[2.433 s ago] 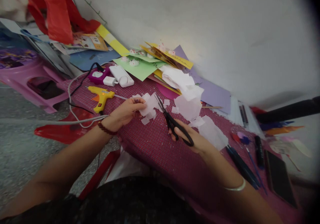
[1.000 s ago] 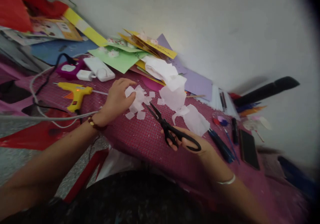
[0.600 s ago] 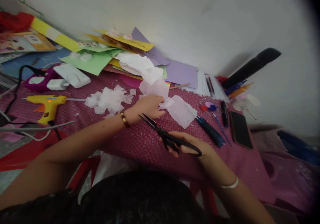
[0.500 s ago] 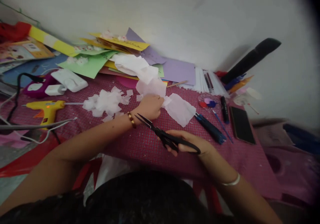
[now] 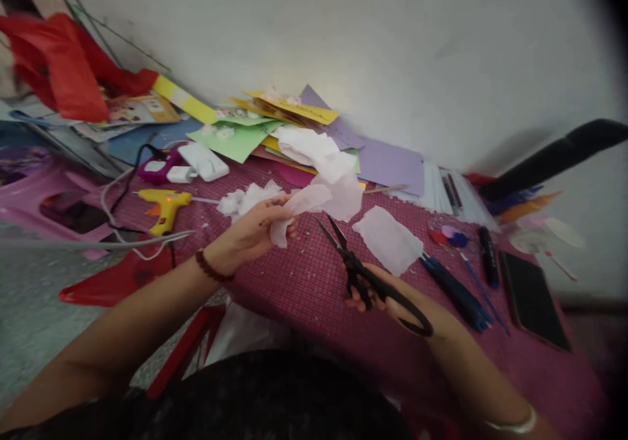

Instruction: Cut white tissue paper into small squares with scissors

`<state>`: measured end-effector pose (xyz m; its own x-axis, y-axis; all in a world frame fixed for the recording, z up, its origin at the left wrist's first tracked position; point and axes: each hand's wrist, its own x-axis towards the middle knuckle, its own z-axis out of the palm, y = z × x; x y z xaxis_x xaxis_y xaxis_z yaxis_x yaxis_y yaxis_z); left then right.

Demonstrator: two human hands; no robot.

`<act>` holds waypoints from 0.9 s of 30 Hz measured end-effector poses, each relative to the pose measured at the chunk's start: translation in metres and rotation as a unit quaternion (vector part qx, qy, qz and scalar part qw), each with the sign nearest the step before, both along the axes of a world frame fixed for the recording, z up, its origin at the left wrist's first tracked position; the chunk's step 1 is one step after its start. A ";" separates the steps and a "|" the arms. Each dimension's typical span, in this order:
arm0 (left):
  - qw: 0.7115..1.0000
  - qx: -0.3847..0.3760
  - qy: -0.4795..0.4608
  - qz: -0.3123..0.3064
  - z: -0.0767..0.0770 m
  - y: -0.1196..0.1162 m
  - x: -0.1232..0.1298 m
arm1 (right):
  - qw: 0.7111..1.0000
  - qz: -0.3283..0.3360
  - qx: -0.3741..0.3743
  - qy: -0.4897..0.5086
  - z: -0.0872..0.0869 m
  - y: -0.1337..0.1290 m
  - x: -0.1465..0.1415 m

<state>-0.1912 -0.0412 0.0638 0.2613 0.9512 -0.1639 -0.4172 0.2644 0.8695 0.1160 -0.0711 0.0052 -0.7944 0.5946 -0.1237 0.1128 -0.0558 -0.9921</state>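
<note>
Pinched in my left hand (image 5: 260, 229) is a thin white tissue paper strip (image 5: 310, 199), its lower end hanging below the fingers. My right hand (image 5: 383, 289) holds black-handled scissors (image 5: 350, 263) with the blades parted, pointing up and left toward the paper but apart from it. Behind my left hand lies a heap of small white tissue pieces (image 5: 252, 198), partly hidden. A flat tissue sheet (image 5: 387, 238) rests to the right of the scissors. More crumpled white tissue (image 5: 318, 152) lies further back.
A yellow glue gun (image 5: 164, 206) and a white charger (image 5: 203, 160) with cables are at the left. Coloured paper cards (image 5: 245, 140) stack against the wall. On the right lie a dark blue-handled tool (image 5: 456, 293), a black marker (image 5: 488, 257) and a phone (image 5: 534, 299).
My left hand has lifted off the table with a tissue strip and moved left of the scissors. The view has swung left, and the scissors remain in my right hand.
</note>
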 end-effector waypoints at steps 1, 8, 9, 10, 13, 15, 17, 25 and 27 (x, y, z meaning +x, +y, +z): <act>1.000 0.013 0.001 0.021 -0.002 -0.006 -0.008 | 1.000 0.005 0.000 0.000 0.002 0.003 -0.005; 0.997 0.026 0.014 0.070 -0.009 -0.023 -0.038 | 0.999 -0.002 -0.033 0.024 0.024 0.015 -0.064; 0.997 0.026 0.008 0.070 -0.009 -0.024 -0.040 | 0.999 -0.006 -0.041 0.028 0.026 0.016 -0.072; 0.997 0.026 0.001 0.069 -0.009 -0.025 -0.042 | 0.998 -0.011 -0.048 0.030 0.028 0.017 -0.080; 0.998 0.020 -0.012 0.065 -0.010 -0.027 -0.049 | 0.997 -0.020 -0.066 0.031 0.033 0.021 -0.097; 0.997 0.016 -0.015 0.067 -0.011 -0.027 -0.054 | 0.997 -0.024 -0.064 0.029 0.035 0.023 -0.104; 0.997 0.016 -0.015 0.070 -0.012 -0.026 -0.059 | 0.998 -0.022 -0.056 0.029 0.036 0.026 -0.109; 0.997 0.011 -0.031 0.070 -0.016 -0.023 -0.066 | 0.999 -0.023 -0.046 0.017 0.038 0.029 -0.123; 0.997 0.012 -0.033 0.073 -0.018 -0.023 -0.068 | 0.999 -0.036 -0.041 0.001 0.037 0.029 -0.124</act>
<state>-0.2594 -0.0637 0.0454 0.1296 0.9833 -0.1282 -0.5062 0.1767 0.8441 -0.0081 -0.0420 0.0417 -0.7500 0.6384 -0.1733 0.1045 -0.1443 -0.9840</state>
